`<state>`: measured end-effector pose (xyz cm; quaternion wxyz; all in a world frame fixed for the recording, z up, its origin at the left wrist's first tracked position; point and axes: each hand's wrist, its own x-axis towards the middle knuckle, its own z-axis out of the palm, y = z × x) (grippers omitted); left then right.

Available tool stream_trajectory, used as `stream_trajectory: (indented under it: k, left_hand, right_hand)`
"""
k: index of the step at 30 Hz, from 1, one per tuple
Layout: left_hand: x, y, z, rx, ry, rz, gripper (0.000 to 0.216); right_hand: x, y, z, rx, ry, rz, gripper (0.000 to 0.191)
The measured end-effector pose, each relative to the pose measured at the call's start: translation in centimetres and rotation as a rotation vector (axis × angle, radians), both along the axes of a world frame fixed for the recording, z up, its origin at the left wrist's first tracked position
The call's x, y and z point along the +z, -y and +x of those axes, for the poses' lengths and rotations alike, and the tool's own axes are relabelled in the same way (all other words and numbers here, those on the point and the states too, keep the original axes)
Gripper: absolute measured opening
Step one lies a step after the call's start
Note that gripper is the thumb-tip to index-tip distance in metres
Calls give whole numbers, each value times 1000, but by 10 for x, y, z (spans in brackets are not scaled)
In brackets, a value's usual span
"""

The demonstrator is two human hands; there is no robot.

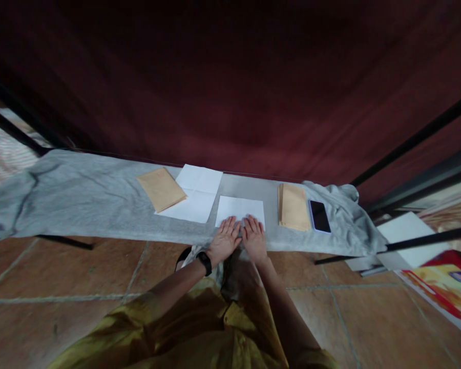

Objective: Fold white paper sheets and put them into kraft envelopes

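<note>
A folded sheet of white paper [240,205] lies on the cloth-covered board in front of me. My left hand [226,238] rests flat on its near edge, fingers stretched out, with a dark band on the wrist. Beside it, my right hand [254,238] presses flat on the same paper, palm down. The thumbs nearly meet. Left of this paper is a larger creased white sheet [203,187], partly covered by brown envelopes [161,188]. To the right of my hands sits a stack of brown envelopes [295,207].
A phone [320,216] lies right of the envelope stack. Grey cloth [92,200] covers the narrow board, bunched at its right end. A dark red curtain [230,102] hangs behind. Black metal bars [418,133] rise at the sides. A red and yellow box [445,287] stands lower right.
</note>
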<state>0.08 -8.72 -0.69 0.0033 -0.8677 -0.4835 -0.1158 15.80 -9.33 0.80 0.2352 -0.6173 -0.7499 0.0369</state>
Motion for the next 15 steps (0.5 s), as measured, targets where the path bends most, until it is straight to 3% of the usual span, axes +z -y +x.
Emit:
stream_trajectory:
  k: [6, 15]
  left_hand:
    - [8, 0, 2, 16, 35, 4, 55]
    - [16, -17, 23, 10, 80, -84, 53]
  right_hand:
    - [-14, -1, 3, -88, 95, 15, 46]
    - [-15, 0, 1, -89, 92, 10, 49]
